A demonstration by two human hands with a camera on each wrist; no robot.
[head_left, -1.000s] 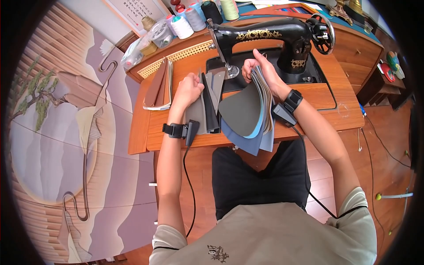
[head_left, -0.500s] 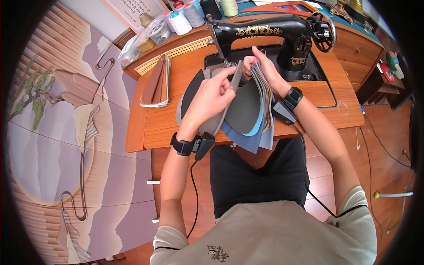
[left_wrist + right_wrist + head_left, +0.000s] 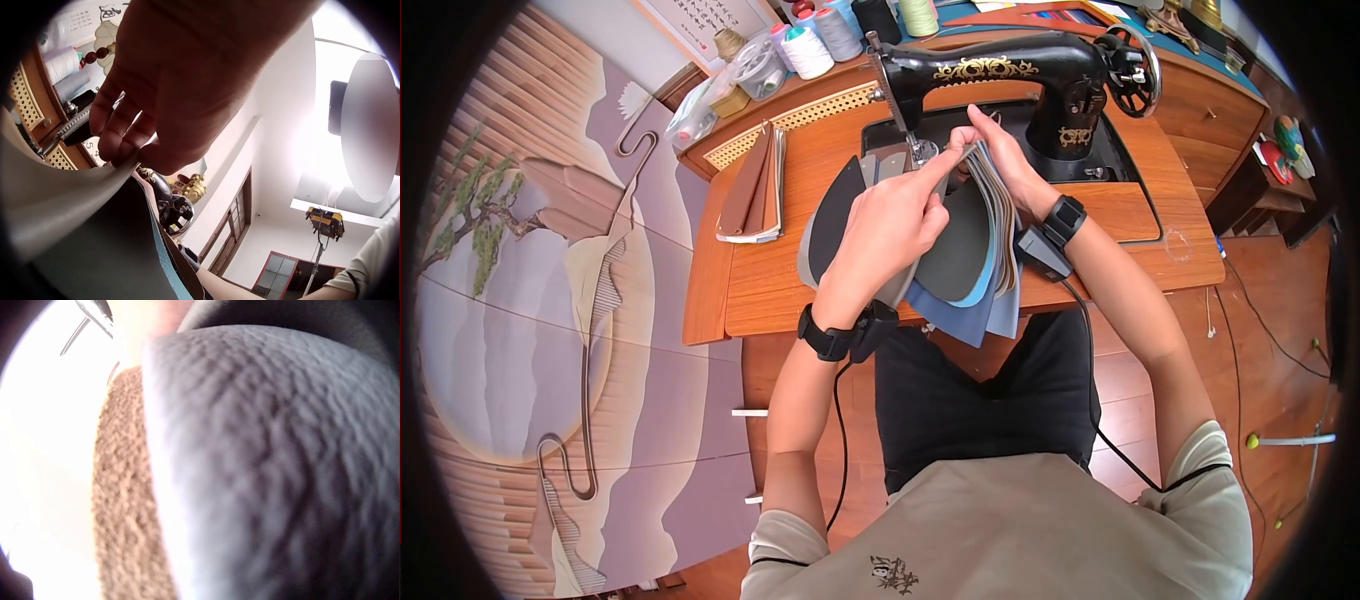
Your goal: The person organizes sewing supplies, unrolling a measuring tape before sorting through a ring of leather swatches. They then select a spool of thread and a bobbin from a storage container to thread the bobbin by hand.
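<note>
A bundle of leather swatches, with a dark grey one [image 3: 955, 250] and a blue one [image 3: 950, 318] showing, fans downward from my right hand [image 3: 1012, 165], which grips its narrow top end with the thumb pointing up. My left hand [image 3: 890, 230] reaches across the bundle's left side. In the left wrist view its fingertips and thumb pinch the edge of a pale grey swatch [image 3: 69, 200], which bends. More swatches, one nearly black [image 3: 836, 215], spread to the left of the left hand. Close up in the right wrist view are pebbled grey leather [image 3: 269, 456] and a fuzzy brown layer [image 3: 128, 487].
Just behind both hands stands a black sewing machine [image 3: 990, 70] on the wooden table [image 3: 760, 285]. Brown swatches [image 3: 755, 190] lie at the table's left. Thread spools [image 3: 808, 55] and plastic containers [image 3: 760, 72] line the back. A folding screen [image 3: 640, 330] stands at left.
The left hand has moved right from the loose swatches, turning a grey swatch over toward the bundle. The dark swatches at left have spread out. My right hand has stayed nearly in place.
</note>
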